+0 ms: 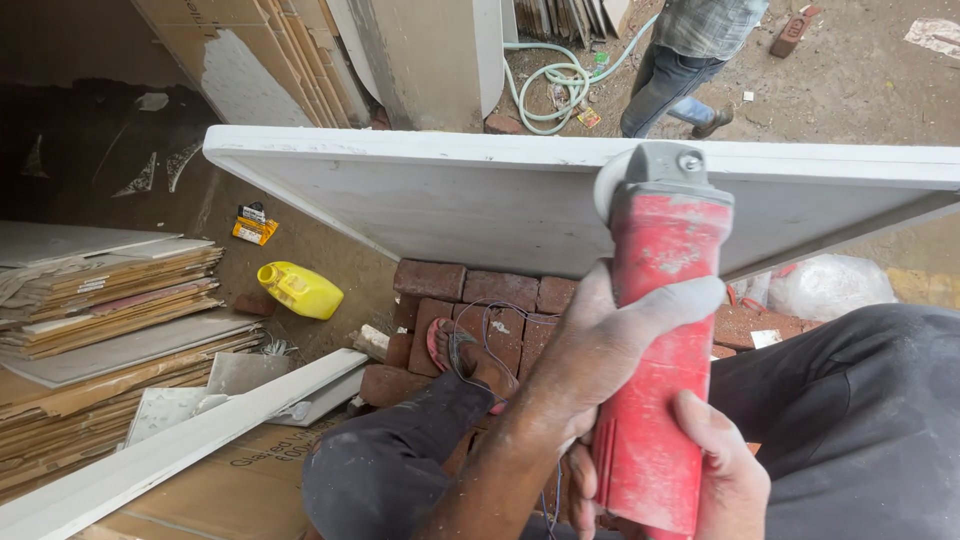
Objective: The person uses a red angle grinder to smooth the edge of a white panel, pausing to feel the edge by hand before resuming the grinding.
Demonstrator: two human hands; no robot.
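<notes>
Both hands grip a red angle grinder (655,350) against a white slab's (480,210) near edge: left hand (600,345) high, right hand (725,480) low; a yellow jerrycan (300,290) lies on the ground left.

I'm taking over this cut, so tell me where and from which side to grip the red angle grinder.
Grip the angle grinder on its long red body, from behind, well below the grey head at the tile edge. The body is a straight cylinder angled toward the person. The left hand wraps its middle and the right hand its rear.
</notes>
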